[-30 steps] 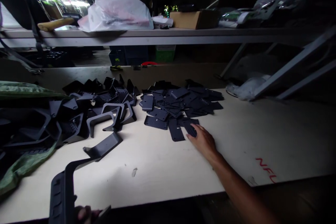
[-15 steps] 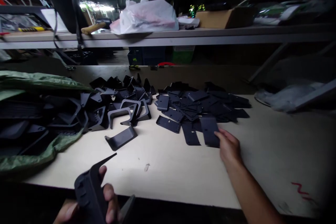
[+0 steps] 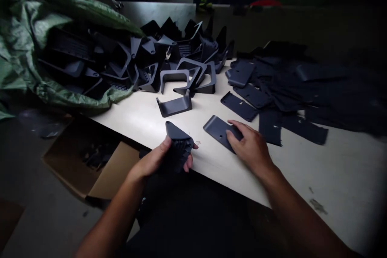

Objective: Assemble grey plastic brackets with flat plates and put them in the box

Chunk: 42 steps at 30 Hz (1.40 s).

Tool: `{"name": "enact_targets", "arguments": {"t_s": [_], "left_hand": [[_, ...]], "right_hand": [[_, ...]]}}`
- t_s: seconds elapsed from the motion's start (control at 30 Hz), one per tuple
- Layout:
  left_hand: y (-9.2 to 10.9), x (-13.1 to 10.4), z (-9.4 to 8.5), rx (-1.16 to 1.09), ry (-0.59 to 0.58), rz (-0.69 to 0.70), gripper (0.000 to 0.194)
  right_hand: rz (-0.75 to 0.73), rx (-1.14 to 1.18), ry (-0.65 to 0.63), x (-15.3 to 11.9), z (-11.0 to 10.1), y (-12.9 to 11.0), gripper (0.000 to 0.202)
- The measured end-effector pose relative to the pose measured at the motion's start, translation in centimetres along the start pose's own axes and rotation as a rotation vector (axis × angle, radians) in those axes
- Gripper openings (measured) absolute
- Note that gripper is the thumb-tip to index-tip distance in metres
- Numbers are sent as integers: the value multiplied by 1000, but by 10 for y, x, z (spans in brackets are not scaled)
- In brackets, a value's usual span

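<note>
A black plastic bracket (image 3: 179,145) with ribs inside is gripped in my left hand (image 3: 160,154) at the table's front edge. My right hand (image 3: 252,147) has its thumb and fingers closed on the end of a flat black plastic plate (image 3: 218,131) with a small hole, held over the table just right of the bracket. One loose bracket (image 3: 175,105) lies on the tabletop beyond my hands. Behind it, several more brackets (image 3: 187,70) form a heap. To the right, dark flat plates (image 3: 242,107) lie in an overlapping pile.
At the left, a green woven sack (image 3: 27,32) gapes with more black brackets inside. Below the table edge an open cardboard box (image 3: 111,173) holds dark items. The pale tabletop (image 3: 341,173) runs to the right; a raised board (image 3: 157,10) borders its back.
My right hand has drawn the plate away from the pile, toward the bracket. The bracket in my left hand has turned. The view has tilted down and shifted left.
</note>
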<state>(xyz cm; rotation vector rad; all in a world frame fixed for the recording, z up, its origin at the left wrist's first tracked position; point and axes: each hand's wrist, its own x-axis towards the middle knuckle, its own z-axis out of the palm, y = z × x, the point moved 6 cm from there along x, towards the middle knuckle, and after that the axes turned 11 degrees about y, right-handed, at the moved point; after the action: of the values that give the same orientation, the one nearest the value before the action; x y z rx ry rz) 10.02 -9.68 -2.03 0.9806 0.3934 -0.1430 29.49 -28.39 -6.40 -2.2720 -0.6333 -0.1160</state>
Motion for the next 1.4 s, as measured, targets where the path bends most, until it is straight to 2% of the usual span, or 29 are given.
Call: {"name": "enact_targets", "arguments": {"t_s": [0.1, 0.2, 0.3, 0.37, 0.43, 0.5, 0.57, 0.67, 0.77, 0.9, 1.03, 1.17, 1.3, 1.4], "left_hand": [[1, -2, -6, -115, 70, 13, 92], [-3, 1, -12, -263, 136, 20, 93], [-8, 7, -16, -445, 197, 21, 96], [-8, 11, -20, -556, 266, 74, 94], [-6, 14, -23, -625, 343, 152, 89], [-5, 17, -25, -648, 404, 203, 83], [-5, 22, -25, -650, 460, 218, 78], [-5, 29, -23, -651, 543, 211, 71], [-1, 35, -16, -625, 577, 237, 70], [3, 38, -10, -570, 600, 281, 71], [1, 39, -12, -552, 601, 299, 72], [-2, 41, -16, -524, 597, 263, 79], [2, 41, -18, -562, 611, 309, 71], [4, 41, -17, -547, 618, 296, 74]], "right_hand": [[-120, -125, -20, 2, 1, -11, 49], [-181, -219, -143, 2, 7, -10, 59], [-204, -207, -224, 6, 10, -5, 52], [-108, -72, -224, 11, 5, -2, 48], [76, 163, -238, 11, -3, -6, 53], [221, 402, -284, 3, -10, -23, 60], [220, 531, -301, -11, -16, -54, 59], [-13, 491, -198, -31, -19, -105, 52], [-178, 418, -90, -46, -7, -133, 52], [-195, 383, -48, -51, 15, -136, 53], [-194, 378, -58, -52, 27, -134, 55], [-168, 403, -46, -52, 29, -136, 52], [-140, 435, -50, -49, 27, -137, 50], [-118, 449, -57, -48, 28, -137, 49]]}}
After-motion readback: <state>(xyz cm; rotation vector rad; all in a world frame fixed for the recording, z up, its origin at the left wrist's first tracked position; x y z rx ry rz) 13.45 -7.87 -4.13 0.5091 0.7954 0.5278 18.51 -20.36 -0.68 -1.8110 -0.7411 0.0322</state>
